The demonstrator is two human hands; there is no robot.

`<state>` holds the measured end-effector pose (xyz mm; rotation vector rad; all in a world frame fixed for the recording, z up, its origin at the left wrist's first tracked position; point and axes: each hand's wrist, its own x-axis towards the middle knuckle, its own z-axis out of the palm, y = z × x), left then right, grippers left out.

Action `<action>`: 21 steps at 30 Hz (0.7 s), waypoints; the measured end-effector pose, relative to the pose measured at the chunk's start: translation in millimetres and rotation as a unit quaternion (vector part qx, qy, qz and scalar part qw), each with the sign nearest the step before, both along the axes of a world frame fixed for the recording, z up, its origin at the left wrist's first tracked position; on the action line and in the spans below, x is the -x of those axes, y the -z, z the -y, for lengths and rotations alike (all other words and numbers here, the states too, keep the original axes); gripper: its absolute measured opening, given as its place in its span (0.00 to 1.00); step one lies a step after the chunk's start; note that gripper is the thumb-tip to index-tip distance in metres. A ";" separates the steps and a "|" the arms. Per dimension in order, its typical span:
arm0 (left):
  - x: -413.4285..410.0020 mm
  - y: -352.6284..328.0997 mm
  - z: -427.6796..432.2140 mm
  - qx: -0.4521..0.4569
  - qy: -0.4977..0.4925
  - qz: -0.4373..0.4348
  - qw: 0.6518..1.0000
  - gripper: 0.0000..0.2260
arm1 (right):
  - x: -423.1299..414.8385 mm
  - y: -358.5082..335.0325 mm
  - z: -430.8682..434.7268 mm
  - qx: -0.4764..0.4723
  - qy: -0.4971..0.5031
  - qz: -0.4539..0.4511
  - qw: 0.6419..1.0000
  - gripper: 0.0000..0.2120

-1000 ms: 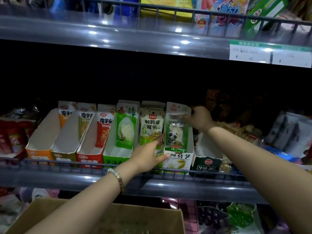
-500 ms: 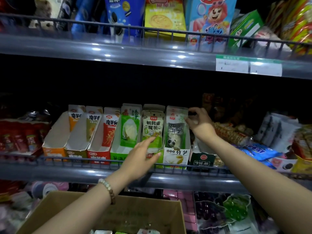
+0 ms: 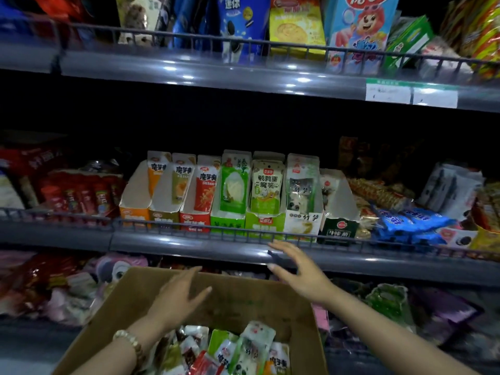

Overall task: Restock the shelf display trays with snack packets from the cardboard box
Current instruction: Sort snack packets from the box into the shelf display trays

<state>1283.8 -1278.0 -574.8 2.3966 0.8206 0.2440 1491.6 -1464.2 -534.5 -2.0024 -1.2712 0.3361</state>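
Seven trays line the shelf; box of packets below; left hand and right hand over it, fingers spread, empty.

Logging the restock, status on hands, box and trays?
Left hand open and empty, over the cardboard box. Right hand open and empty, below the shelf rail. Packets in box; leftmost trays low. Nothing blocking.
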 end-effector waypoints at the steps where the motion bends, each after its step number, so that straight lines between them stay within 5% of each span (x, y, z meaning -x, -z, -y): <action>1: 9.3 11.2 -3.5 0.006 -0.006 -0.024 1.000 0.29 | 5.7 13.4 0.2 0.013 -0.004 -0.008 1.000 0.22; 9: 70.4 99.0 -26.4 0.051 -0.028 -0.168 0.984 0.29 | 53.9 120.5 -13.1 0.180 -0.044 -0.009 0.983 0.26; 16: 72.8 127.4 -30.1 0.146 -0.013 -0.236 0.961 0.30 | 80.6 188.6 -39.8 0.259 -0.005 -0.190 0.947 0.31; 21: 76.7 171.3 -52.6 0.212 0.007 -0.260 0.942 0.50 | 93.1 227.3 -68.7 0.259 0.016 -0.289 0.921 0.36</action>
